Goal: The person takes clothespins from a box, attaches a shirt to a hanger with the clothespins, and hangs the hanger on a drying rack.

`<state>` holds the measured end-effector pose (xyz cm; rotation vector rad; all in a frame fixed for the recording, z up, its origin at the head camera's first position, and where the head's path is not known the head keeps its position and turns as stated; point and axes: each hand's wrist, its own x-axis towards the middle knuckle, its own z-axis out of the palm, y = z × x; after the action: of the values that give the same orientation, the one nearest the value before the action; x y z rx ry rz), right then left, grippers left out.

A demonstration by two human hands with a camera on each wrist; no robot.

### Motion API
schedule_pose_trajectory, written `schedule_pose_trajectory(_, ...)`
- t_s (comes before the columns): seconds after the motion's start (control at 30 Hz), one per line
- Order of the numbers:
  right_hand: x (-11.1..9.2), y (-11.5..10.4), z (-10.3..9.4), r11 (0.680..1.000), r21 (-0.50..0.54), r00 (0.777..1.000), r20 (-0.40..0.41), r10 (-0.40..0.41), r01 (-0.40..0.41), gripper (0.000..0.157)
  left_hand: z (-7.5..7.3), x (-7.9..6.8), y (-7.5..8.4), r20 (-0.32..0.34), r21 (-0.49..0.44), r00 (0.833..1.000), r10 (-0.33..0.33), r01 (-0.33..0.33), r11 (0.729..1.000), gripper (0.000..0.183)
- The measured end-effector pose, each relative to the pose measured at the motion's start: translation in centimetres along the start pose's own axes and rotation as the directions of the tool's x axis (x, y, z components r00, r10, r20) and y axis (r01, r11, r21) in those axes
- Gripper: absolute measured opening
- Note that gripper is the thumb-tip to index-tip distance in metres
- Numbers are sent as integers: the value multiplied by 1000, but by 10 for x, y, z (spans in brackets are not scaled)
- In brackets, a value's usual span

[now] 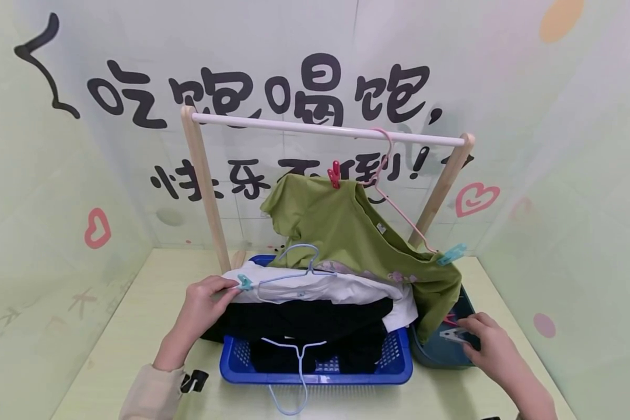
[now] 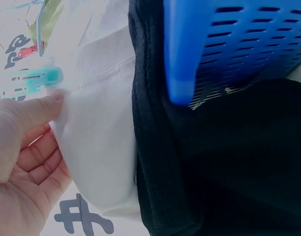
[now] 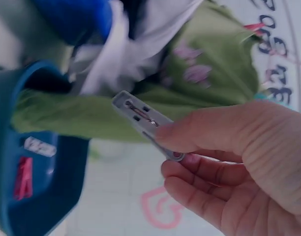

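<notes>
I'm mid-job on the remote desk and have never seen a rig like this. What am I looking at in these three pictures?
There is no machine here, only a person's bare left hand and right hand. The wide picture comes from a camera worn on the head, looking forward and down; the other two come from cameras on the left and right wrists. On the table stand a blue basket with a white shirt and black clothes, a dark teal bin, and a rack with a green shirt on a pink hanger. The left hand pinches the white shirt's edge beside a teal clip; the right pinches a grey clip.
</notes>
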<state>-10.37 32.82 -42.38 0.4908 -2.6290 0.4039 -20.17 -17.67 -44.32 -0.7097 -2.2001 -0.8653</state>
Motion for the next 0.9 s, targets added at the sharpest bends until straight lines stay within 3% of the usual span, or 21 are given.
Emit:
schedule_pose_trajectory(0.2,14,-17,-7,992,23,990,-66,-126,127,45,-1,-1,-1,-4,1,1000,1,-1,1000,20)
schedule_pose_trajectory(0.4,35,-31,-5,961,73,955,-150,-255,268,46,-1,-3,-2,8,4,1000,-24,24,1000,20)
schedule_pose_trajectory(0.5,46,-38,0,942,100,936,-184,-300,322,23,-1,-5,-3,12,4,999,-30,30,1000,20)
schedule_pose_trajectory(0.53,49,-41,1,937,100,930,-195,-311,334,25,-1,-5,-3,12,4,1000,-29,29,1000,20)
schedule_pose_trajectory(0.63,61,-51,5,924,87,912,-220,-346,372,52,-1,-6,-3,12,5,1000,-26,26,1000,20)
schedule_pose_trajectory(0.77,76,-64,6,926,52,913,-198,-357,374,23,-1,-7,-3,14,9,999,-29,29,1000,21)
schedule_pose_trajectory(0.9,92,-73,5,925,54,916,-167,-364,377,42,-1,-7,-3,21,5,999,-28,28,1000,21)
